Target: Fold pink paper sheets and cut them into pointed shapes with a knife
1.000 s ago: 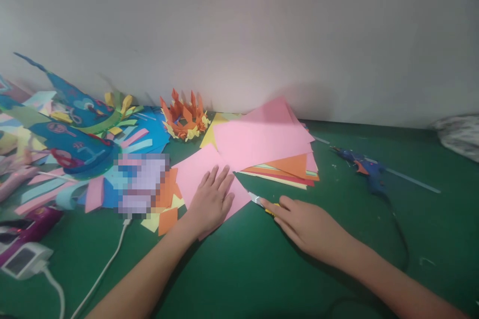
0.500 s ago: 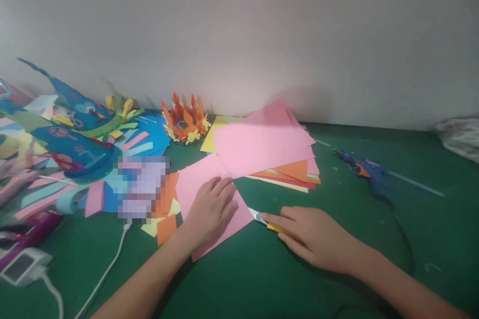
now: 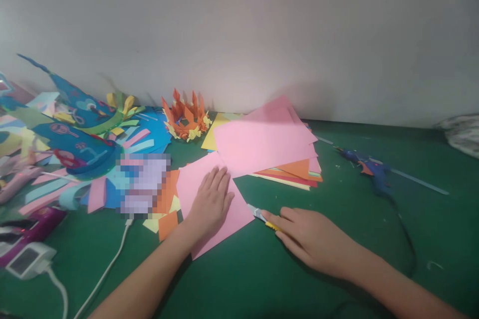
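My left hand [image 3: 210, 203] lies flat with fingers stretched out on a loose pink paper sheet [image 3: 239, 215] on the green table [image 3: 262, 274]. My right hand [image 3: 309, 237] is closed round a yellow utility knife [image 3: 264, 219]. The knife's metal blade tip touches the right edge of that pink sheet. Just behind lies a stack of coloured paper [image 3: 269, 147] with a pink sheet on top and orange, red and yellow sheets under it.
A blue glue gun [image 3: 368, 169] with a black cord lies at the right. An orange paper crown [image 3: 185, 117] stands by the white wall. Blue paper crafts and strips [image 3: 82, 134] crowd the left, with a white adapter [image 3: 26, 259] and cable at the near left.
My left hand's fingers, curled half a second ago, are stretched flat again on the pink sheet. The right hand with the knife has barely shifted along the sheet's edge.
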Available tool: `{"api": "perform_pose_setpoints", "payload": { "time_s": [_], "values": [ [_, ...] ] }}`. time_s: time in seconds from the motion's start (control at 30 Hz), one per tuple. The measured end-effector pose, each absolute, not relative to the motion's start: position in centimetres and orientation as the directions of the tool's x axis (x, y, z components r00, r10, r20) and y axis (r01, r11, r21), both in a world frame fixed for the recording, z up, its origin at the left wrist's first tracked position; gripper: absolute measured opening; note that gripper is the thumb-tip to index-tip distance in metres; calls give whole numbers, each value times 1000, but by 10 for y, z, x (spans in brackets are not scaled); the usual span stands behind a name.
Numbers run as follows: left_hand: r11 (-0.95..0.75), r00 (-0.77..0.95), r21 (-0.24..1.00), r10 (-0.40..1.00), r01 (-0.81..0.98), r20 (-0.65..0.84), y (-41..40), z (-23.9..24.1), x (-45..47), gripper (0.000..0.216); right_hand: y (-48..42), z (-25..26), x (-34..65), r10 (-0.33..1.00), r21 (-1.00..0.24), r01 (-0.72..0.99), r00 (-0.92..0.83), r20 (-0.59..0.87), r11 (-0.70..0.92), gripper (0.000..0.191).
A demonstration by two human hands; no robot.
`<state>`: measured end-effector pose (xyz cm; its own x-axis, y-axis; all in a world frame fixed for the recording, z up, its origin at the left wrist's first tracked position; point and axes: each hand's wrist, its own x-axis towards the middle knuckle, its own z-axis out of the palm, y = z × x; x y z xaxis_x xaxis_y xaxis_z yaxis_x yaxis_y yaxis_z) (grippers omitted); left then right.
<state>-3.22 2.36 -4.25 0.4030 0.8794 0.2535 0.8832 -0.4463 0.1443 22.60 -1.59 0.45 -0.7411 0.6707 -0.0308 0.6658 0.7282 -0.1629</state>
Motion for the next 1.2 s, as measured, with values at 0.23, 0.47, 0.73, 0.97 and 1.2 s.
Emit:
{"api": "perform_pose_setpoints", "payload": {
  "time_s": [0.23, 0.47, 0.73, 0.97, 1.2],
  "values": [
    [-439, 410, 129, 890, 889, 198, 24, -43, -32, 49, -17, 5, 223, 681, -130, 678, -732, -23, 724, 41],
    [-434, 408, 123, 893, 892, 192, 24, -43, -32, 49, -16, 2, 217, 693, -89, 692, -721, -24, 717, 42],
    [-445, 416, 112, 884, 889, 212, 24, -46, -33, 49, -6, 3, 209, 705, -51, 705, -709, -17, 708, 41],
    [-441, 410, 125, 887, 889, 212, 24, -45, -33, 49, 1, 2, 206, 708, -55, 706, -706, 7, 706, 42],
    [-454, 418, 119, 876, 883, 240, 23, -46, -33, 48, 8, -2, 201, 702, -29, 702, -711, 39, 712, 41]
  ]
}}
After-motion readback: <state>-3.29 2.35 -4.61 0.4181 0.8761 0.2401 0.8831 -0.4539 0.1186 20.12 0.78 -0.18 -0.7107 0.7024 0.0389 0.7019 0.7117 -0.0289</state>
